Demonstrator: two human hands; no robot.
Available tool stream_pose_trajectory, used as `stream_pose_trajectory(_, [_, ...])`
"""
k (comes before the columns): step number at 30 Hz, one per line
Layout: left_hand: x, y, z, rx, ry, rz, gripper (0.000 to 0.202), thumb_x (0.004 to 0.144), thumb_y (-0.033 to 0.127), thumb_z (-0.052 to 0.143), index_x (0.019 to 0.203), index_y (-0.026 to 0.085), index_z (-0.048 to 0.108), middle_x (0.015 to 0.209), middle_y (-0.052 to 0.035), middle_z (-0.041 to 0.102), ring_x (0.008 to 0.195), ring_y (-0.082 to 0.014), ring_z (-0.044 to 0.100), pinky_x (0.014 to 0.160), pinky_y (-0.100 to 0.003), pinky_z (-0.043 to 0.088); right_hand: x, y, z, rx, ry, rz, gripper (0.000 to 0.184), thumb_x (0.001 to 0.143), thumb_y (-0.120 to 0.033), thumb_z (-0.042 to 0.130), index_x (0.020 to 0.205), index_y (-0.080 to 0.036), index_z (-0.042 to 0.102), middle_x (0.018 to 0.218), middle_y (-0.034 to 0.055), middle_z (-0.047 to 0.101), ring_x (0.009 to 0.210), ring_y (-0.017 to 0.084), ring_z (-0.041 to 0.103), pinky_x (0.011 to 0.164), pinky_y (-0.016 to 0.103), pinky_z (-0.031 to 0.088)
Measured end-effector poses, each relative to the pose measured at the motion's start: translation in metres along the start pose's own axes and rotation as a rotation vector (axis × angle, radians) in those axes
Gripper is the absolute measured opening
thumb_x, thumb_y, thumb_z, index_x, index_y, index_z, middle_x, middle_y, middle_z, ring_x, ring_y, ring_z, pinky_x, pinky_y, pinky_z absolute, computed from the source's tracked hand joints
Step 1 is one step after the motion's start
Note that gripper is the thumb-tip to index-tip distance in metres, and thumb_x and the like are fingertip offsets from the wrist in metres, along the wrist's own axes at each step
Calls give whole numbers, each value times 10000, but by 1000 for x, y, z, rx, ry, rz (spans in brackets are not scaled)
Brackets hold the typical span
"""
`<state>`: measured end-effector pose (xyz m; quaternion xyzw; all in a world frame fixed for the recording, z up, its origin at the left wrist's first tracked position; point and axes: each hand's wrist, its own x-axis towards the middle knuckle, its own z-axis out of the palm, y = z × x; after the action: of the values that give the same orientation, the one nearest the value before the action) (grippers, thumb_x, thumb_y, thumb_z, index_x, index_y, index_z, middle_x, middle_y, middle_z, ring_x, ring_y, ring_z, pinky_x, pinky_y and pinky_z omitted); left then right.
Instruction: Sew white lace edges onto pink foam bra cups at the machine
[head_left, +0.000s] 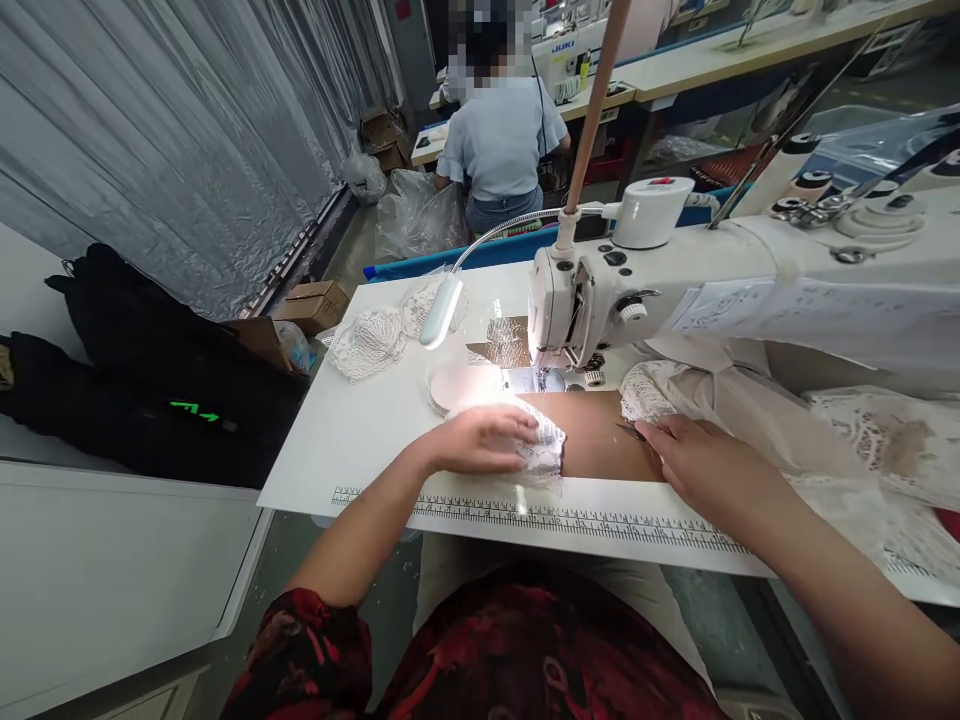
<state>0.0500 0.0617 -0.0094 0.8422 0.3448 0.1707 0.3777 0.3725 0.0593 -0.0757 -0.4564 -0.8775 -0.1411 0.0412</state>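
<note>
My left hand point(491, 438) rests on a piece of white lace point(551, 448) in front of the sewing machine point(574, 300), fingers extended and slightly apart. Under the bright lamp light, part of that lace is washed out. My right hand point(686, 450) is closed on small thread snips point(628, 430), whose dark points stick out to the left over the brown plate point(592, 430). Just beyond these fingers lies a bundle of white lace and sheer fabric point(649, 390). The machine's needle area stands between and behind my two hands.
Molded lace cups point(367, 343) lie at the table's left. A small lamp point(442, 312) on a bendy neck hangs over the white table point(315, 455), with a printed ruler point(525, 515) along its front edge. Ahead, a co-worker point(499, 135) sits facing away. Dark clothing point(135, 370) hangs at left.
</note>
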Motion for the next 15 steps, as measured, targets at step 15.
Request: stream_pose_trajectory(15, [9,-41,-2,-444,195,-369,282,725,379,694,768,108,628,696,-1,567,634,-115,538,544,-211,391,-9,-3,-33,369,202,-36,421,859,-133,406,1239,-182,580,1069,126,702,919,272,668,763,386,515])
